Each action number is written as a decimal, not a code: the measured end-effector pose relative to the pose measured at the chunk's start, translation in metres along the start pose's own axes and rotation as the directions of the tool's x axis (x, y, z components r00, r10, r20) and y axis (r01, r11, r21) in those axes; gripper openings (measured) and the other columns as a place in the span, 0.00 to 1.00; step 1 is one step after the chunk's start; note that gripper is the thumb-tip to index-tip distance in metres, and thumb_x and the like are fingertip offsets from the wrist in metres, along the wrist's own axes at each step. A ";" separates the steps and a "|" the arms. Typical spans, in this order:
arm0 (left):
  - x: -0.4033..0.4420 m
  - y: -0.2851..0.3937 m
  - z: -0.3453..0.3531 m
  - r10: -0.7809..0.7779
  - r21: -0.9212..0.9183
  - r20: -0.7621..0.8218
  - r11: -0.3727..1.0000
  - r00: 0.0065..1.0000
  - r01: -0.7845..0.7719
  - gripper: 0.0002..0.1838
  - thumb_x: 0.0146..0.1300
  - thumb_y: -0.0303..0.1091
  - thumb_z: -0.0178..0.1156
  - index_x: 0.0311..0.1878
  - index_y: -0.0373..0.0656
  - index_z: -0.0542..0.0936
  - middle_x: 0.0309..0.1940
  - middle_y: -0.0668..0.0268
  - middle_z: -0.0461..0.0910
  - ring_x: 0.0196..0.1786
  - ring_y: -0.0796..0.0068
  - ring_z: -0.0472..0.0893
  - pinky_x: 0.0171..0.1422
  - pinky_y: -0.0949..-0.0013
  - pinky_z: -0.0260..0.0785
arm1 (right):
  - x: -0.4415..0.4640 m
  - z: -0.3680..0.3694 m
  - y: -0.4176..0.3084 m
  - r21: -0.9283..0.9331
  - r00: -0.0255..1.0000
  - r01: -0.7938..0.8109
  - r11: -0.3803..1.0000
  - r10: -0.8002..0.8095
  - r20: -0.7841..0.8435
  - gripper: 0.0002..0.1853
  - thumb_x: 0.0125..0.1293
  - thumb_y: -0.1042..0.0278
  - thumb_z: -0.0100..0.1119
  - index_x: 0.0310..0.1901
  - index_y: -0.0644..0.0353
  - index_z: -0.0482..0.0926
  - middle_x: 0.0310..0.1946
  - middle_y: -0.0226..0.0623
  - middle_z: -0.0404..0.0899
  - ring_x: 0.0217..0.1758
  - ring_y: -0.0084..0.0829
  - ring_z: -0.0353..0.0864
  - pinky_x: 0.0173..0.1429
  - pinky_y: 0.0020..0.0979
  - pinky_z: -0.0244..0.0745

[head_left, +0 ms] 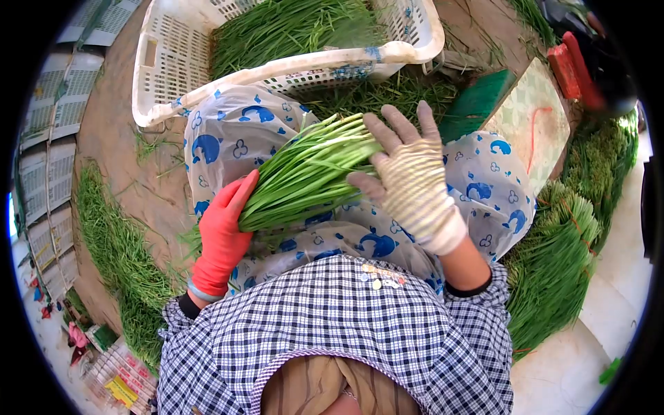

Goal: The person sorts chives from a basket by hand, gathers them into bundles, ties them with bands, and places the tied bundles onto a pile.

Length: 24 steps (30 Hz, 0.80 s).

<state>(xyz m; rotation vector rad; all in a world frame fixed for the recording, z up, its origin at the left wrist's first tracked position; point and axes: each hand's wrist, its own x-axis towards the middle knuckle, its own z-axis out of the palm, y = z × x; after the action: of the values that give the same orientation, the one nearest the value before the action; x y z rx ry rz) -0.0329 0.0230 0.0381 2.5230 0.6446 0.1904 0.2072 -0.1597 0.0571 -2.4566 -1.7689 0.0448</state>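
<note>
My left hand, in a red rubber glove, is closed round the lower left part of a bunch of chives. The bunch slants across my lap, its pale cut ends pointing up and right. Over its right side hovers my right hand in a striped, grey-fingered glove, fingers spread. The thumb is close to the leaves, and I cannot tell whether it touches them. Beneath lies a clear plastic covering with blue whale prints over my knees.
In front of my knees stands a white plastic basket holding loose chives. A green board and a pale patterned panel with a red tie are at the right. Tied bundles lie right; loose greens left.
</note>
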 end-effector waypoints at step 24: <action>-0.009 -0.008 0.008 0.064 0.059 -0.044 0.996 0.997 -0.062 0.31 0.54 0.19 0.61 0.64 0.43 0.76 0.55 0.57 0.80 0.55 0.59 0.82 0.59 0.67 0.73 | -0.023 0.065 0.022 0.905 0.890 -0.354 0.237 0.382 0.249 0.13 0.53 0.76 0.66 0.42 0.69 0.83 0.56 0.45 0.78 0.54 0.36 0.80 0.59 0.32 0.74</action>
<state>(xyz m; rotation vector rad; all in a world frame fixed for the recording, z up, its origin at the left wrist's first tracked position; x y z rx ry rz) -0.0420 0.0211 0.0266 2.6030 0.5968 0.2570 0.2143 -0.1834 -0.0109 -1.7832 -0.6250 0.8388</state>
